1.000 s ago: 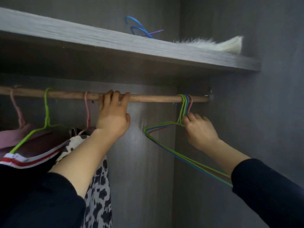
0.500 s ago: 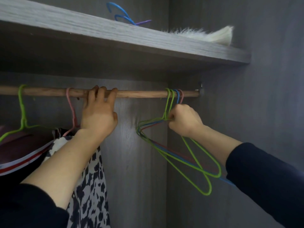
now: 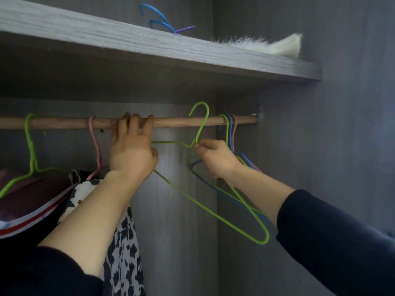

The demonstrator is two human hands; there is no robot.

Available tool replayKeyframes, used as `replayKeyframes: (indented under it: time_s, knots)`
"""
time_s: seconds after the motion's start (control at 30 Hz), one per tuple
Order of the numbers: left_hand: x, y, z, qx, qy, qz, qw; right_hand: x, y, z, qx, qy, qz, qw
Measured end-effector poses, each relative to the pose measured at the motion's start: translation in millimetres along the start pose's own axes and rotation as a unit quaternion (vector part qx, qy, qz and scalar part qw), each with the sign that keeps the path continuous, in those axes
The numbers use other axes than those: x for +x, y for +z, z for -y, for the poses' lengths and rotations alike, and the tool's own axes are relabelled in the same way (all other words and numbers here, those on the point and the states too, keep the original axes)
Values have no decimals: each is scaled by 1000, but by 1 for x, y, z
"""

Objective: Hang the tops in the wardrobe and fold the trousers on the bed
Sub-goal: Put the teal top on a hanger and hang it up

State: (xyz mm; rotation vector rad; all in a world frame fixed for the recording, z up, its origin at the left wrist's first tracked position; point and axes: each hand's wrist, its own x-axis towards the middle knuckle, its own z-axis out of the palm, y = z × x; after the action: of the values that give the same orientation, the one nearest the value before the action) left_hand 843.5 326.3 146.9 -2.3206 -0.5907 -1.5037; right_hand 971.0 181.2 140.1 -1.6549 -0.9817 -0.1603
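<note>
– Both hands busy?
– Yes. Left hand (image 3: 132, 150) grips the rod (image 3: 177, 121); right hand (image 3: 215, 159) pinches a green hanger (image 3: 213, 214) at its neck, hook off the rod.
– Tops?
– Dark top (image 3: 32, 199) and spotted top (image 3: 126, 242) hang further left.

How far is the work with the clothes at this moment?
Done: a maroon garment and a black-and-white patterned garment hang on the rod. In hand: the right hand pinches an empty green hanger, its hook clear of the rod; the left hand grips the rod. Left: filling this hanger and folding the trousers, which are out of view.
</note>
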Motion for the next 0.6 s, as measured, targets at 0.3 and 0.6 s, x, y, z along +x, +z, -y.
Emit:
replayKeyframes:
  time_s: [0.3,0.6]
  knots:
    - [-90,-7,-56,-139,-24,91,986,-118,-23,-32,-12,79,111,991]
    - [-240,-41,-192,-285,-145,167,933,-275,-141,-57,-2,220,130,967]
